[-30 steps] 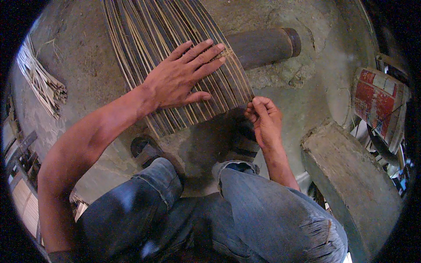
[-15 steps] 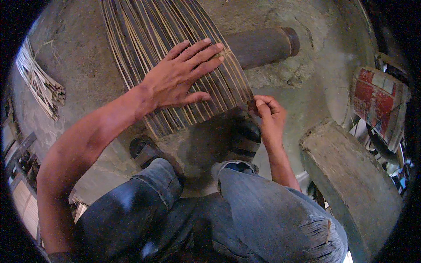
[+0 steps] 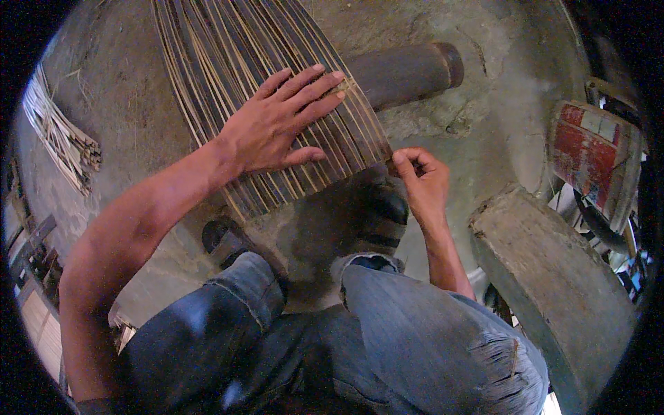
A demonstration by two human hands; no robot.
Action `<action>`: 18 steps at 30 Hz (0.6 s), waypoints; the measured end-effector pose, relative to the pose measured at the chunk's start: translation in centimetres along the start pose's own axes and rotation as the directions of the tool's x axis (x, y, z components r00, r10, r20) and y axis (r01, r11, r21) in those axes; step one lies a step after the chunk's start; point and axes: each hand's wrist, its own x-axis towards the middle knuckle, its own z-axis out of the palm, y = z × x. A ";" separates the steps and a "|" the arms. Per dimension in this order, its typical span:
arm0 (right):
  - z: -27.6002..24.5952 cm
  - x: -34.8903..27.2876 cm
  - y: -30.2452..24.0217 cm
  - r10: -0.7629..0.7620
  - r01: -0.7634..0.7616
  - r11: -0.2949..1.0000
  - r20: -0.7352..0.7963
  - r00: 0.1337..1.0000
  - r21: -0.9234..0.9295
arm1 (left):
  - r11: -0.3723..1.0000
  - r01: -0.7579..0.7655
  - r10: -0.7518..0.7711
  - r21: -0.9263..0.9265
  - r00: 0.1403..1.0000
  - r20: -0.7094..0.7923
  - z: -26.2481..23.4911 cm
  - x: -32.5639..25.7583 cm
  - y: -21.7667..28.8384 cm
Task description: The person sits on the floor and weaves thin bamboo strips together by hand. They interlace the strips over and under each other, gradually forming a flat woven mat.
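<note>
A mat of long dark and pale strips (image 3: 325, 149), apparently split bamboo, runs from the top of the view down toward my feet. Its near end curves and lies above the floor by my shoes. My left hand (image 3: 280, 121) rests flat across the strips, fingers spread and pointing to the right. At the mat's right near corner, my right hand (image 3: 423, 181) pinches the edge between thumb and index finger. A dark round log (image 3: 408, 75) lies under the mat and sticks out on its right side.
A bundle of pale split strips (image 3: 62, 138) lies on the floor at the left. To the right is a thick concrete slab (image 3: 553, 263), with a worn red and white container (image 3: 588, 155) beyond it. My shoes (image 3: 225, 238) are just below the mat's near end.
The view has shifted slightly. My right hand's fingers have changed their pinch a little at the mat's corner, while my left hand stays flat on the strips.
</note>
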 end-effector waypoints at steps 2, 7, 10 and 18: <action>0.0 0.1 0.1 0.013 -0.013 1.000 0.013 1.000 0.019 | 1.000 -0.004 0.003 -0.013 1.000 -0.006 -0.1 0.0 0.0; 0.0 0.0 -0.1 0.020 -0.021 0.995 0.010 1.000 0.097 | 0.999 -0.005 0.007 -0.048 0.999 0.043 0.0 0.3 0.0; -0.5 0.0 0.0 0.005 -0.005 0.998 0.003 1.000 0.068 | 0.998 -0.001 0.004 -0.066 0.999 0.048 -0.1 0.2 0.4; 0.4 6.8 -12.6 -0.036 -0.134 0.908 0.393 0.919 0.396 | 0.995 0.046 -0.031 -0.090 0.986 0.163 -1.5 1.0 1.0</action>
